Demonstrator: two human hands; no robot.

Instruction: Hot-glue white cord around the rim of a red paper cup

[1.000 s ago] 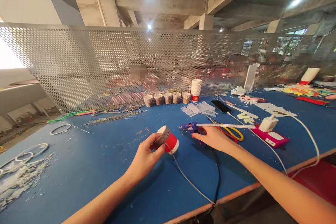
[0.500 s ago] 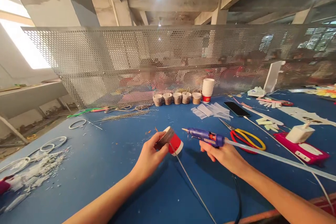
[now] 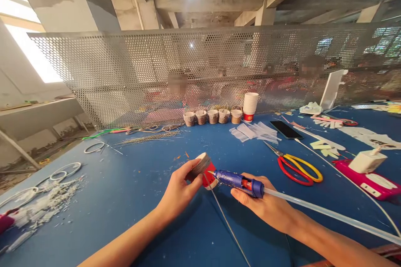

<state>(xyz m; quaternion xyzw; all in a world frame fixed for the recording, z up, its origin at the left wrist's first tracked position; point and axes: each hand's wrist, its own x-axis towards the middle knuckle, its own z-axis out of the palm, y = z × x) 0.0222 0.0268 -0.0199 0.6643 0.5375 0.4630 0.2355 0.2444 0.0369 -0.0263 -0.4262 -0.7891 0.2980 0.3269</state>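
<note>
Tilted over the blue table, a red paper cup (image 3: 209, 175) is gripped in my left hand (image 3: 178, 190), thumb and fingers closed around it. Grey-brown cord (image 3: 204, 162) wraps one end of the cup, and its loose tail (image 3: 228, 223) runs down toward the table's near edge. My right hand (image 3: 261, 200) is wrapped around a blue hot glue gun (image 3: 238, 181). The gun's nozzle points left and meets or nearly meets the cup's red side. A long clear glue stick (image 3: 319, 212) sticks out of its back.
Several cord-wrapped cups (image 3: 213, 117) and a paper cup stack (image 3: 250, 106) line the mesh panel (image 3: 134, 71). White strips (image 3: 255, 132), a phone (image 3: 286, 129), red-yellow scissors (image 3: 299, 169) and a pink power strip (image 3: 369, 179) lie right. Scraps (image 3: 53, 200) cover the left.
My right hand has brought the glue gun leftward and slightly down, so its nozzle is now at the cup. My left hand stays nearly still with the cup.
</note>
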